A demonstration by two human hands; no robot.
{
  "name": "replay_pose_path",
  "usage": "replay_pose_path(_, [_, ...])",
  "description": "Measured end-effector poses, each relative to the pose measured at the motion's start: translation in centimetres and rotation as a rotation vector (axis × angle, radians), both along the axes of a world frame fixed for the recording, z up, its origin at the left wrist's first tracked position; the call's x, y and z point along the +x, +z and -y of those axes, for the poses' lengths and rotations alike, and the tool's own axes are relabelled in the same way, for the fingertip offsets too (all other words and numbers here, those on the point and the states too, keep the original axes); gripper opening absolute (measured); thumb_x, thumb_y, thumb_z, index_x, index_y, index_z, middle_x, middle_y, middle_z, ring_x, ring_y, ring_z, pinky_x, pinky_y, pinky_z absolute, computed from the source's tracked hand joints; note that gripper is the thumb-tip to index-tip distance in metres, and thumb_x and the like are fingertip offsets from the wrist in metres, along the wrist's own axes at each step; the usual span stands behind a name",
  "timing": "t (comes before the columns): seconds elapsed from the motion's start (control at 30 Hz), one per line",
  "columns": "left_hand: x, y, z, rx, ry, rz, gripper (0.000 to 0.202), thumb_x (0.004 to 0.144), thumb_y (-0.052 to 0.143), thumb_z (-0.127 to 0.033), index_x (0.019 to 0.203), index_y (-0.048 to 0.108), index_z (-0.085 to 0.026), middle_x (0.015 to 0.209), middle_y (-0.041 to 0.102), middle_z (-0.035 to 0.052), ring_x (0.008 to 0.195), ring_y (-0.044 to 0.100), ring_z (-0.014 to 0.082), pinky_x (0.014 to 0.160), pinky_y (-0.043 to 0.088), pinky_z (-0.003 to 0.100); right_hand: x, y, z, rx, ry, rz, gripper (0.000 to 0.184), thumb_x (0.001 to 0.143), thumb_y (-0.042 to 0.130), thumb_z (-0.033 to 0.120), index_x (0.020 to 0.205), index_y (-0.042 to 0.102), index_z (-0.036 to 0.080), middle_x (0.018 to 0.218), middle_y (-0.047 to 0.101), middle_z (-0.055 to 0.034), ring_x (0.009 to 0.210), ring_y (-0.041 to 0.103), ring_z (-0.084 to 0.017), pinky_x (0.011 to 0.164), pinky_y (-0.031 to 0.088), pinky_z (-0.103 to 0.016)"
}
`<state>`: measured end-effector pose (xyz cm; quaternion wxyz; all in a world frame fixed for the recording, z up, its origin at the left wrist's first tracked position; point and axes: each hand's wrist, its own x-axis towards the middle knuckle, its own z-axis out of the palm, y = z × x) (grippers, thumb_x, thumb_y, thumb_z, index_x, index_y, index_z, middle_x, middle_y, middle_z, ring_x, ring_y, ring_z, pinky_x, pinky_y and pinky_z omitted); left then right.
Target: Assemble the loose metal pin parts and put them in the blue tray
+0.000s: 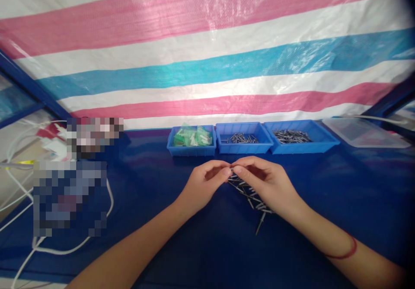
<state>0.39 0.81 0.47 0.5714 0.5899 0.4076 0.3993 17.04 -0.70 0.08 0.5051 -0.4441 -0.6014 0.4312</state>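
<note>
Pinching what looks like one slim metal pin in a nearly closed grip, the left hand and right hand meet beside loose metal pins on the blue surface, where slackened fingers might drop it or the right hand scatter the pile.

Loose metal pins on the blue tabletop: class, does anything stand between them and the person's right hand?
Nothing visible does. The right hand is right at the loose metal pins, hiding part of them from the camera. The blue trays stand beyond both, not between.
</note>
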Motion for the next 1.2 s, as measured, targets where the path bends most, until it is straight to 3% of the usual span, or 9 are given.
replay_pose_path(0.23, [0.24, -0.07, -0.16, -0.010, 0.128, 0.074, 0.019, 0.079, 0.064, -0.032, 0.087, 0.062, -0.015, 0.079, 0.066, 0.0007, 0.068, 0.061, 0.0111, 0.069, 0.051, 0.024, -0.42, -0.40, 0.06, -0.087, -0.004, -0.063, 0.017, 0.077, 0.067, 0.037, 0.081, 0.068, 0.020, 0.080, 0.071, -0.0027, 0.073, 0.065, -0.017, 0.068, 0.053, -0.028])
replay_pose_path(0.57, [-0.17, -0.17, -0.02, 0.152, 0.110, -0.051, 0.020, 0.085, 0.057, -0.036, 0.090, 0.060, -0.017, 0.078, 0.063, 0.0001, 0.060, 0.057, 0.0095, 0.060, 0.047, 0.022, -0.60, -0.45, 0.15, -0.166, 0.090, -0.028, 0.024, 0.079, 0.063, 0.040, 0.088, 0.066, 0.018, 0.069, 0.065, -0.0013, 0.059, 0.057, -0.012, 0.056, 0.049, -0.025])
replay_pose_path(0.73, [-0.54, -0.10, 0.17, 0.303, 0.148, -0.272, 0.020, 0.086, 0.055, -0.036, 0.093, 0.065, -0.019, 0.078, 0.063, -0.0001, 0.059, 0.051, 0.0094, 0.054, 0.041, 0.021, -0.55, -0.66, -0.01, -0.144, 0.069, -0.005, 0.023, 0.078, 0.064, 0.040, 0.083, 0.064, 0.018, 0.063, 0.059, 0.0004, 0.057, 0.053, -0.012, 0.053, 0.045, -0.025])
replay_pose_path(0.9, [-0.61, -0.01, 0.14, 0.398, 0.138, -0.329, 0.017, 0.087, 0.054, -0.031, 0.095, 0.064, -0.019, 0.084, 0.064, 0.0008, 0.062, 0.052, 0.0097, 0.058, 0.042, 0.021, -0.25, -0.53, -0.04, -0.110, 0.022, -0.025, 0.021, 0.078, 0.064, 0.039, 0.079, 0.058, 0.020, 0.064, 0.055, 0.0017, 0.057, 0.050, -0.012, 0.052, 0.041, -0.024])
replay_pose_path(1.07, [-0.50, -0.28, 0.09, 0.458, 0.064, -0.429, 0.016, 0.090, 0.051, -0.030, 0.093, 0.061, -0.019, 0.085, 0.063, 0.0010, 0.068, 0.055, 0.0113, 0.065, 0.045, 0.023, -0.16, -0.11, 0.30, -0.018, -0.011, -0.020, 0.018, 0.081, 0.061, 0.036, 0.078, 0.052, 0.021, 0.064, 0.049, 0.0027, 0.058, 0.048, -0.012, 0.052, 0.040, -0.025])
replay_pose_path(1.2, [-0.63, -0.31, 0.03, 0.595, -0.023, -0.570, 0.020, 0.092, 0.047, -0.031, 0.095, 0.062, -0.019, 0.089, 0.063, 0.0036, 0.079, 0.058, 0.0148, 0.073, 0.045, 0.026, 0.24, 0.28, -0.04, 0.124, -0.051, 0.118, 0.018, 0.084, 0.058, 0.035, 0.074, 0.050, 0.021, 0.068, 0.050, 0.0013, 0.062, 0.049, -0.013, 0.058, 0.042, -0.027])
